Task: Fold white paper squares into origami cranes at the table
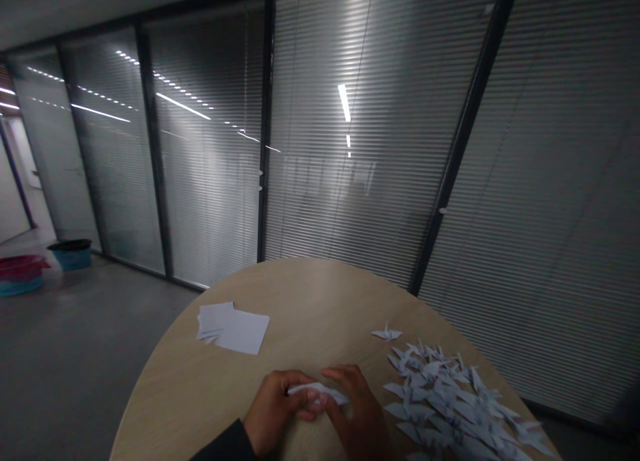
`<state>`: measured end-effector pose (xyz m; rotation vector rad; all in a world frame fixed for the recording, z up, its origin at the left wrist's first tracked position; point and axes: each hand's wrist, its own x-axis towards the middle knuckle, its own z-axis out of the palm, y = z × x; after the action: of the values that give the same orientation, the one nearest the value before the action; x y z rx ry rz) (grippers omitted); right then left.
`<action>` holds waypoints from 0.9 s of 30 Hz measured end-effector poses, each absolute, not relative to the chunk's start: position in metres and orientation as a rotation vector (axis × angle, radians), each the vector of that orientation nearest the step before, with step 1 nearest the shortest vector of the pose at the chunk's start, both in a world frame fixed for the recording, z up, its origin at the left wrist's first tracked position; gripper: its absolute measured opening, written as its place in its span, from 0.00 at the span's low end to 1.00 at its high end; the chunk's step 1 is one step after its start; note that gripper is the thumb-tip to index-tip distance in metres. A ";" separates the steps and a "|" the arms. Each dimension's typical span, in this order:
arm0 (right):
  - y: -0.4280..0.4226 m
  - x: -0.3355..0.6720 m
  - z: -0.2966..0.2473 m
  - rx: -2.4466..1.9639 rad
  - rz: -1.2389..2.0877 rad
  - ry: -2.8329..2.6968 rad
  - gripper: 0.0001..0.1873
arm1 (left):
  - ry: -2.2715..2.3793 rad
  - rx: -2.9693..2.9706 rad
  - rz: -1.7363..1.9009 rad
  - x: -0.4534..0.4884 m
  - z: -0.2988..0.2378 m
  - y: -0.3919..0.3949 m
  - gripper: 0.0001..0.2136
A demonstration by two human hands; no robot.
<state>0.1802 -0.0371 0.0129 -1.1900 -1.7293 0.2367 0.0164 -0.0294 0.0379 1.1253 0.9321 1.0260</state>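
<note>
Near the front of the round table, my left hand (pixel 280 404) is closed around one end of a folded piece of white paper (pixel 313 386), its thumb and fingers pinching it. My right hand (pixel 357 411) touches the paper's other end with the thumb, while its index finger arches over the top. Fingers cover part of the paper, so its exact shape cannot be made out. Right of my hands lies a heap of folded white paper cranes (pixel 450 407). One single paper crane (pixel 387 333) sits apart, just behind the heap.
Flat white paper sheets (pixel 245 331) lie loosely stacked on the left of the wooden table (pixel 310 287). Beyond the table's far edge stands a glass partition (pixel 350 201) with blinds. Two bins, one black-lined (pixel 73 254) and one red-lined (pixel 20 274), stand on the floor at left.
</note>
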 end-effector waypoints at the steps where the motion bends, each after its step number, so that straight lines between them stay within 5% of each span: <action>1: -0.037 0.181 0.013 -1.156 0.228 -1.757 0.11 | 0.927 1.116 1.015 0.016 0.038 -0.029 0.28; 27: -0.038 0.193 0.021 -0.900 -0.021 -2.128 0.19 | 0.800 0.931 0.920 0.008 0.044 -0.027 0.27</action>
<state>0.1928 -0.0375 0.0212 -0.9002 -2.1279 -0.0211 0.0082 -0.0271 0.0443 0.9310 0.7999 0.9203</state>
